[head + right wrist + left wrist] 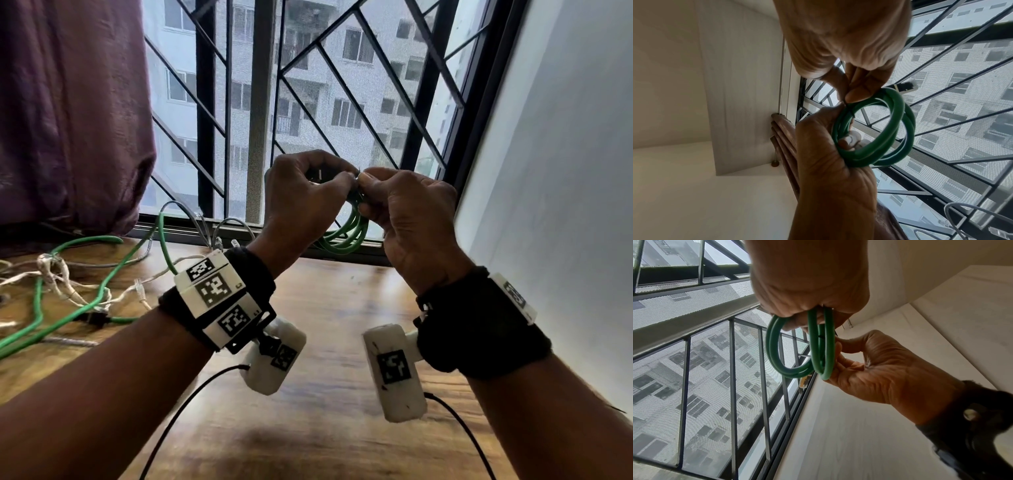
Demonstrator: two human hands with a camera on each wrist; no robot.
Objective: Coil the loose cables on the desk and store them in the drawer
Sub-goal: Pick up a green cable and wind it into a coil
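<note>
A green cable coil (346,236) hangs in the air between my two hands in front of the window. My left hand (342,180) grips its top, with fingers curled through the loops (879,129). My right hand (366,180) meets it fingertip to fingertip and pinches a thin black tie (847,106) wrapped round the strands. In the left wrist view the coil (818,353) hangs below my left palm, with the right hand (838,345) beside it. A plug end (906,86) sticks out of the coil. No drawer is in view.
Loose cables lie tangled at the desk's left: a green one (68,308), a white one (61,274) and a grey one (191,212). The wooden desk (325,428) runs to the window sill. A purple curtain (68,120) hangs left, a white wall (565,171) stands right.
</note>
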